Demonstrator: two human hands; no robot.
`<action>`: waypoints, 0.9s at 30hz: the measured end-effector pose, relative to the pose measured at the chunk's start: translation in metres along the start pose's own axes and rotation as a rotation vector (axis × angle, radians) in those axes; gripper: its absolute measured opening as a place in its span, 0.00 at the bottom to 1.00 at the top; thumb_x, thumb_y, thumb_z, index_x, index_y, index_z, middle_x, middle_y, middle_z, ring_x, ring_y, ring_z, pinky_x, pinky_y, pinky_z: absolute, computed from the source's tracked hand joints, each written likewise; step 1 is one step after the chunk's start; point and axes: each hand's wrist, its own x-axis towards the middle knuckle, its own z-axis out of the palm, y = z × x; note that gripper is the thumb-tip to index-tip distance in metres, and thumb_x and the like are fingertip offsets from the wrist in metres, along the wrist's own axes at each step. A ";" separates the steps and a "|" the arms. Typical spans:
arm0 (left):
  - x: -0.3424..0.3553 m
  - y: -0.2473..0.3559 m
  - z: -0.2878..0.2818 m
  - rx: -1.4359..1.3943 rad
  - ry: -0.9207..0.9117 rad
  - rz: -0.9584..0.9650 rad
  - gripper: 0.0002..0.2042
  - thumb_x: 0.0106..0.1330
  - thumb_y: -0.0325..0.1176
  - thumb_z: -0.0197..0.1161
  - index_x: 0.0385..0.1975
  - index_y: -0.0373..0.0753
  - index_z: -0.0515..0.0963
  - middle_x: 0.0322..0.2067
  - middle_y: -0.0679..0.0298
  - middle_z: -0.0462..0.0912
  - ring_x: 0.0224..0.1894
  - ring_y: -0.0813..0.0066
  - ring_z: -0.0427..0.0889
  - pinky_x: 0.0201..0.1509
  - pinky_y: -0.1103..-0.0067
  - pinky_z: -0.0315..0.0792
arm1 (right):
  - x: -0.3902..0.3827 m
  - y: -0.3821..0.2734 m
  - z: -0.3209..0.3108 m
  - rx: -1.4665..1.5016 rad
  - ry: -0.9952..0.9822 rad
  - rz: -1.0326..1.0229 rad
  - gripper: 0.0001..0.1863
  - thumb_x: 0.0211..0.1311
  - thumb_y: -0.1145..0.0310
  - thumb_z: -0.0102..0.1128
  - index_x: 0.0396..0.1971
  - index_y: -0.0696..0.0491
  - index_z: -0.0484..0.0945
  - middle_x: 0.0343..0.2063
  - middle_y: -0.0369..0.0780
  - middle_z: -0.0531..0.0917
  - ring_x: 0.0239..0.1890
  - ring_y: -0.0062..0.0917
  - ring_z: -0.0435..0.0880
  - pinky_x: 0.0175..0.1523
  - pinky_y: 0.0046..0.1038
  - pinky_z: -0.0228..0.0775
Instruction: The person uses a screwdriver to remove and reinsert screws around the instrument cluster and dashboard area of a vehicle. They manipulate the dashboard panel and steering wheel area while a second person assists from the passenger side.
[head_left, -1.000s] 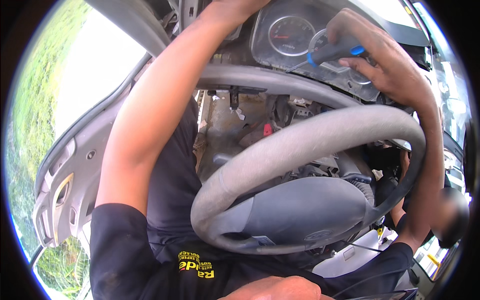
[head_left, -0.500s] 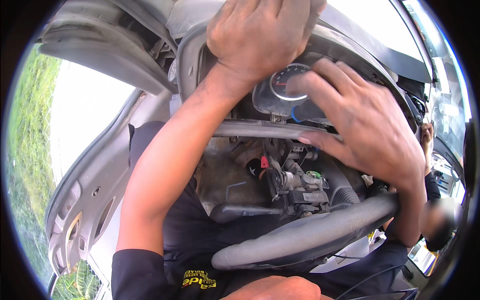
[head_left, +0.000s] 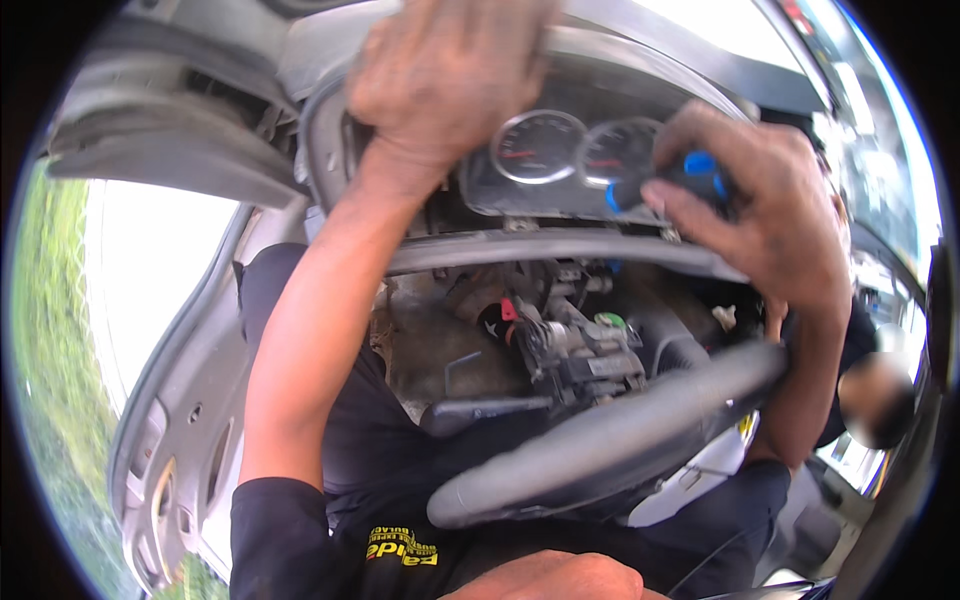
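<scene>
A black-and-blue handled tool [head_left: 648,192] is pinched between the thumb and fingers of my right hand [head_left: 770,205]. It is held in front of the instrument cluster [head_left: 485,195], near the right of its two round gauges. The tool's working end cannot be made out. My left hand [head_left: 445,85] is raised over the upper left of the dashboard opening. Its fingers are blurred and run up to the top edge of the picture, so their grip is hidden. A grey trim strip [head_left: 560,245] crosses below the cluster.
The grey steering wheel [head_left: 610,440] lies tilted near my lap, away from the exposed steering column [head_left: 590,350]. A bent metal rod [head_left: 460,370] is on the floor. The door [head_left: 190,400] stands at the left. Another person [head_left: 875,395] is on the right.
My right fingers, spread above the tool before, are closed on it now, and it sits higher against the cluster. The whole view has shifted, showing both gauges. My left hand remains raised.
</scene>
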 end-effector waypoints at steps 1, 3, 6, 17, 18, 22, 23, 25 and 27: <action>-0.004 -0.004 0.002 0.015 -0.014 -0.021 0.13 0.74 0.42 0.67 0.27 0.46 0.78 0.27 0.69 0.82 0.26 0.67 0.80 0.28 0.71 0.72 | -0.006 0.002 -0.011 -0.014 0.022 -0.005 0.12 0.62 0.66 0.74 0.39 0.54 0.81 0.28 0.39 0.84 0.28 0.30 0.84 0.36 0.31 0.75; -0.001 0.007 0.010 -0.070 0.013 0.007 0.09 0.72 0.41 0.68 0.30 0.50 0.79 0.23 0.71 0.78 0.25 0.68 0.80 0.28 0.69 0.72 | -0.047 0.002 -0.038 0.008 0.082 0.096 0.11 0.63 0.68 0.75 0.38 0.55 0.81 0.27 0.37 0.83 0.27 0.25 0.82 0.34 0.28 0.72; 0.001 0.006 0.013 -0.070 0.005 0.027 0.11 0.73 0.42 0.67 0.27 0.51 0.80 0.24 0.70 0.80 0.26 0.65 0.82 0.29 0.68 0.73 | -0.114 -0.012 -0.053 0.148 0.278 0.231 0.11 0.64 0.71 0.76 0.40 0.56 0.82 0.28 0.36 0.83 0.28 0.17 0.82 0.34 0.24 0.71; 0.030 0.011 -0.067 -0.948 -0.203 -0.486 0.14 0.83 0.36 0.56 0.47 0.30 0.83 0.38 0.56 0.89 0.39 0.67 0.85 0.45 0.66 0.80 | -0.503 -0.163 0.089 0.598 1.694 0.831 0.24 0.69 0.70 0.69 0.61 0.61 0.78 0.43 0.42 0.86 0.41 0.24 0.85 0.44 0.29 0.76; 0.036 0.021 -0.081 -1.017 -0.244 -0.559 0.13 0.83 0.34 0.55 0.50 0.30 0.81 0.39 0.56 0.88 0.39 0.67 0.85 0.45 0.68 0.80 | -0.518 -0.183 0.115 0.638 1.550 1.038 0.27 0.68 0.66 0.70 0.63 0.61 0.77 0.47 0.43 0.84 0.42 0.25 0.86 0.46 0.30 0.78; 0.079 0.052 -0.133 -1.212 -0.290 -0.470 0.13 0.83 0.33 0.54 0.50 0.30 0.81 0.38 0.56 0.88 0.37 0.71 0.85 0.42 0.75 0.80 | -0.490 -0.184 0.246 1.204 1.697 1.302 0.11 0.68 0.73 0.62 0.49 0.57 0.78 0.36 0.38 0.82 0.32 0.21 0.82 0.36 0.28 0.79; 0.089 0.058 -0.140 -1.266 -0.299 -0.403 0.13 0.83 0.33 0.54 0.50 0.30 0.81 0.37 0.56 0.88 0.36 0.71 0.85 0.41 0.76 0.80 | -0.460 -0.181 0.263 1.224 1.659 1.541 0.11 0.67 0.72 0.64 0.47 0.56 0.79 0.33 0.36 0.80 0.29 0.19 0.81 0.35 0.25 0.78; 0.101 0.080 -0.157 -1.261 -0.429 -0.153 0.13 0.84 0.33 0.53 0.51 0.30 0.81 0.39 0.56 0.89 0.39 0.71 0.87 0.39 0.77 0.81 | -0.424 -0.165 0.327 1.274 1.725 1.658 0.10 0.71 0.68 0.64 0.47 0.56 0.79 0.32 0.35 0.80 0.27 0.19 0.80 0.33 0.26 0.76; 0.111 0.118 -0.196 -1.179 -0.567 0.116 0.14 0.84 0.33 0.53 0.52 0.30 0.81 0.40 0.56 0.89 0.40 0.70 0.88 0.40 0.77 0.83 | -0.417 -0.140 0.405 0.940 1.464 1.895 0.12 0.69 0.64 0.69 0.40 0.58 0.81 0.30 0.42 0.84 0.31 0.30 0.85 0.38 0.35 0.75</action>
